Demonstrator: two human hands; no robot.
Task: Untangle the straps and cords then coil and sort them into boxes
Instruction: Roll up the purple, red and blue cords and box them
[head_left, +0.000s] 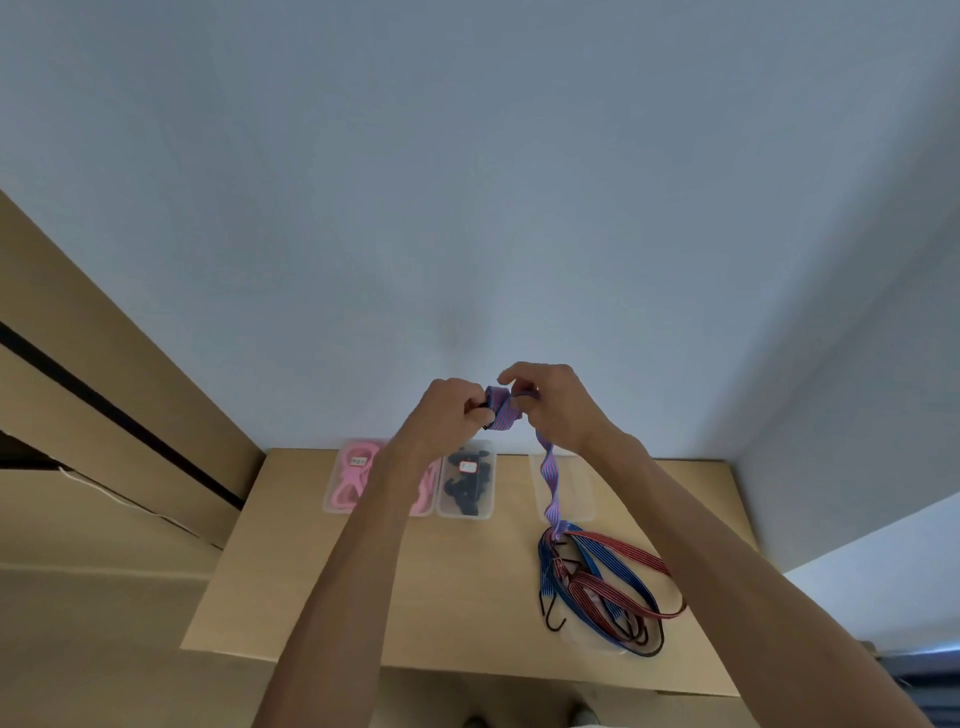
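Centre frame, left hand (454, 410) grips coiled purple strap (503, 410); right hand (550, 400) pinches its tail above the table (467, 597).

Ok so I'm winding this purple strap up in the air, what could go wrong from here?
1. The purple strap hangs down into the tangled pile of blue and red straps; winding further could drag the pile along or tighten the tangle.
2. The coil is held only by fingertips of the left hand and right hand; a slipped grip would likely let it unwind.
3. Black hooks in the pile could snag.
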